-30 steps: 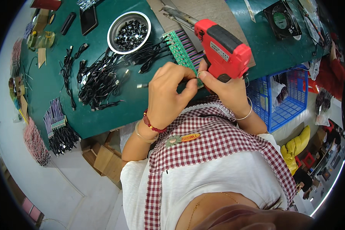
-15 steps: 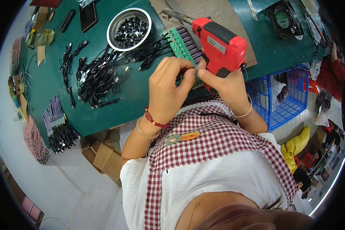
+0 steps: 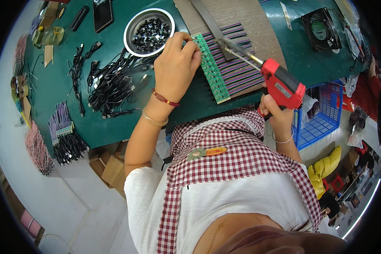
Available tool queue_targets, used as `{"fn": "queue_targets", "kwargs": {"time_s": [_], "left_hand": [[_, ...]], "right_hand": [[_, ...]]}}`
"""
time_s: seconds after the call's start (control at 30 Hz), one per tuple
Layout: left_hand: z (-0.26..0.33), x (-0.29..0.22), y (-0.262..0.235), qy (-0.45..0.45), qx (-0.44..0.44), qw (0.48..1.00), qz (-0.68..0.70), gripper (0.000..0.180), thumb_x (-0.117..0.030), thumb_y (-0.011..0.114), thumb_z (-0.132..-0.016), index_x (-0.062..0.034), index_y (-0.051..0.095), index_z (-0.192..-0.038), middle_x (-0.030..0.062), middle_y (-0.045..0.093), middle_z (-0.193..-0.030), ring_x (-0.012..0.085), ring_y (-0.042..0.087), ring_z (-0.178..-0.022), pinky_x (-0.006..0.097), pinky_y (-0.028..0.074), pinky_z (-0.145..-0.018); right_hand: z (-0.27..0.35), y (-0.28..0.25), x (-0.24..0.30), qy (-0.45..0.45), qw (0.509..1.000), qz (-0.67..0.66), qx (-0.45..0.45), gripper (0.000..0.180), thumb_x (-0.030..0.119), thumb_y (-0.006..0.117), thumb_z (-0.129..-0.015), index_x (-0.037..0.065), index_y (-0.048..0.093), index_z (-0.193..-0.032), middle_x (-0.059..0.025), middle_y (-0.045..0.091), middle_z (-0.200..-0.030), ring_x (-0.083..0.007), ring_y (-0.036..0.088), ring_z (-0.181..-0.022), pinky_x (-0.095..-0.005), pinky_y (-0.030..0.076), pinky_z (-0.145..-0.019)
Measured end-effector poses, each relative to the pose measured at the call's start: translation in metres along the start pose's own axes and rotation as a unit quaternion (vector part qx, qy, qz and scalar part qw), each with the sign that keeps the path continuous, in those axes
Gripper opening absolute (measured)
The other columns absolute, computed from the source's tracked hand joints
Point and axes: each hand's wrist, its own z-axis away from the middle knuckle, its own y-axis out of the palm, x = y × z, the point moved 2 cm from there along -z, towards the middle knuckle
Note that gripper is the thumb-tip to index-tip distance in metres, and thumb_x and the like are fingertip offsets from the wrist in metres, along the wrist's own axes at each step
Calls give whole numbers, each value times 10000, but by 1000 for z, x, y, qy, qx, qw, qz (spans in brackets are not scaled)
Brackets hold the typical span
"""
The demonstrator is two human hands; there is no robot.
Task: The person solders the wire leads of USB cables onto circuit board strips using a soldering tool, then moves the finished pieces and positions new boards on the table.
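Green oblong circuit panel (image 3: 211,71) on green table (image 3: 122,132), multicoloured wires (image 3: 243,79) presumably steadied by grey metal bar (image 3: 208,19); right of panel, right hand (image 3: 280,116) grips red-black soldering gun (image 3: 283,84); left of panel, left hand (image 3: 175,65) curls, contents hidden.

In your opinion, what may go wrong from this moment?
If hot, the soldering gun in the right hand might scorch the coloured wires it points across. The left hand, by the green circuit board, might nudge it. That hand is also close to the metal bowl and might spill its small parts.
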Motion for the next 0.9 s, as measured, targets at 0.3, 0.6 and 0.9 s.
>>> {"fn": "queue_targets", "kwargs": {"time_s": [0.3,0.6,0.9], "left_hand": [[-6,0,-1,7,26,1000,-8,66,-77,641,-731,-49,585,-752,35,559,-920,214,580,-746,320,476,-564],[-11,0,-1,-2,54,998,-15,59,-79,629,-732,-42,587,-749,48,549,-911,228,589,-743,337,485,-572],[-13,0,-1,-4,69,997,-30,63,-86,624,-741,-35,592,-762,60,545,-911,235,591,-763,338,491,-581]], "right_hand": [[1,-11,-25,-73,985,152,23,245,51,658,-802,-11,575,-1025,-31,583,-751,-89,535,-629,-237,432,-570],[-2,-2,-17,-84,979,180,47,290,96,711,-776,2,613,-1033,-35,631,-903,-104,578,-777,-254,467,-687],[2,-14,-27,-90,983,160,26,216,46,654,-804,-9,581,-1000,-43,591,-806,-100,543,-678,-245,440,-604]]}}
